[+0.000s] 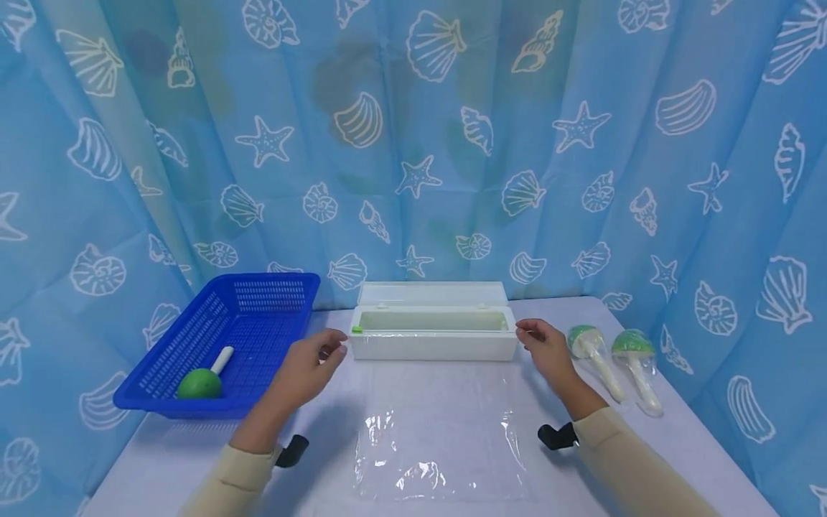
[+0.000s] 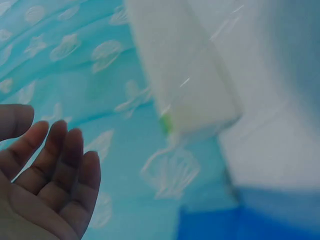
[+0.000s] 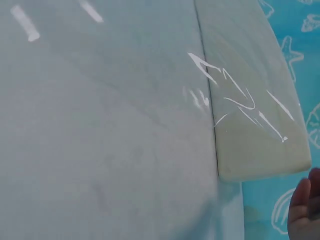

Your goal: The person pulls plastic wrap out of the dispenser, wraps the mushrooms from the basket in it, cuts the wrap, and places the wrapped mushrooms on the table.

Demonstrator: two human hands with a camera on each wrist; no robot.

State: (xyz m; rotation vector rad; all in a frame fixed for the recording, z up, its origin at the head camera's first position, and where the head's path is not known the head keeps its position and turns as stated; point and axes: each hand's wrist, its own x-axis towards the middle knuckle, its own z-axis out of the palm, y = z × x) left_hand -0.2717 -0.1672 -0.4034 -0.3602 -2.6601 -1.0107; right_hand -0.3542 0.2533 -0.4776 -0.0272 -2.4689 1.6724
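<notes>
A white cling film dispenser stands at the back of the table with its lid raised. At its left front corner sits a small green slider. From its front edge a sheet of clear cling film spreads over the table, glinting along its sides. Beside the dispenser's left end my left hand hovers with loosely bent fingers, holding nothing; the left wrist view shows its bare palm. My right hand is at the opposite end, fingertips close to the corner; only part of it enters the right wrist view.
A blue plastic basket at the left holds a green-capped mushroom-shaped thing with a white handle. Two similar ones, a wrapped mushroom and another wrapped mushroom, lie at the right. A blue shell-patterned curtain hangs behind.
</notes>
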